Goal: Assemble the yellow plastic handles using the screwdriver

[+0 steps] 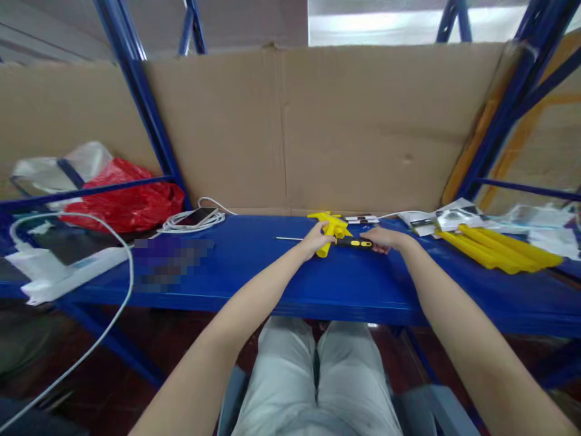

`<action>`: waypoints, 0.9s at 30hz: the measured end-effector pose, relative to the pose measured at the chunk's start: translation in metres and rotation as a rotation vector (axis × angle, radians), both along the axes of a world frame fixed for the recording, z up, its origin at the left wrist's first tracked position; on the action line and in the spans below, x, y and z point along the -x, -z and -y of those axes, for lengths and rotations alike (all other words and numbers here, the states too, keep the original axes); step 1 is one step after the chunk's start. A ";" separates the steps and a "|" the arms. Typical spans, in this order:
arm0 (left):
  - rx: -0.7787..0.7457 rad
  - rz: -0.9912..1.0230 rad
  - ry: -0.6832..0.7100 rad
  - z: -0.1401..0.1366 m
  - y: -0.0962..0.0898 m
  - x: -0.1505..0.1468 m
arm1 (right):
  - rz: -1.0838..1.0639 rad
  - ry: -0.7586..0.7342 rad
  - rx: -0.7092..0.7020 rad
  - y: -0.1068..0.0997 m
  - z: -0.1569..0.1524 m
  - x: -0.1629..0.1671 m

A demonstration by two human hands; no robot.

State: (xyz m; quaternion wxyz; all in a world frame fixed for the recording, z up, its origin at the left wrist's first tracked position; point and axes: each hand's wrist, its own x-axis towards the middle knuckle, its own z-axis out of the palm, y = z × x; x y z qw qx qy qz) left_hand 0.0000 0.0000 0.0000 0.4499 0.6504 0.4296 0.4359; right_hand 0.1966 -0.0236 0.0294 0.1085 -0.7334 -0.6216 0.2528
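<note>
My left hand grips a branched yellow plastic part, with fingers and thumb around its near side. A screwdriver with a black and yellow handle lies crosswise at the part, and its thin shaft points left past my left hand. At the butt of that handle is my right hand, fingers curled down to the table. What its fingertips hold, if anything, is hidden. Behind the yellow part lies a black-and-white printed strip.
Yellow tubes and crumpled plastic packets lie on the right of the blue table. To the left are a phone, a coiled white cable, a red bag and a white power strip. A cardboard panel stands behind.
</note>
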 end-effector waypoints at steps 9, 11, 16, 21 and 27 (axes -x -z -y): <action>0.009 0.002 0.029 -0.006 0.013 -0.003 | 0.023 0.015 0.000 -0.002 0.001 0.000; -0.012 -0.008 0.034 -0.004 0.013 -0.003 | 0.028 0.013 -0.001 -0.002 0.002 0.000; -0.021 -0.033 0.037 0.001 0.010 -0.005 | 0.053 0.013 -0.005 -0.005 0.004 0.002; -0.053 -0.040 -0.005 0.003 0.010 -0.005 | 0.040 0.013 -0.018 -0.007 0.007 0.004; -0.079 -0.088 -0.047 0.000 0.011 -0.005 | 0.044 0.018 -0.013 -0.007 0.007 0.004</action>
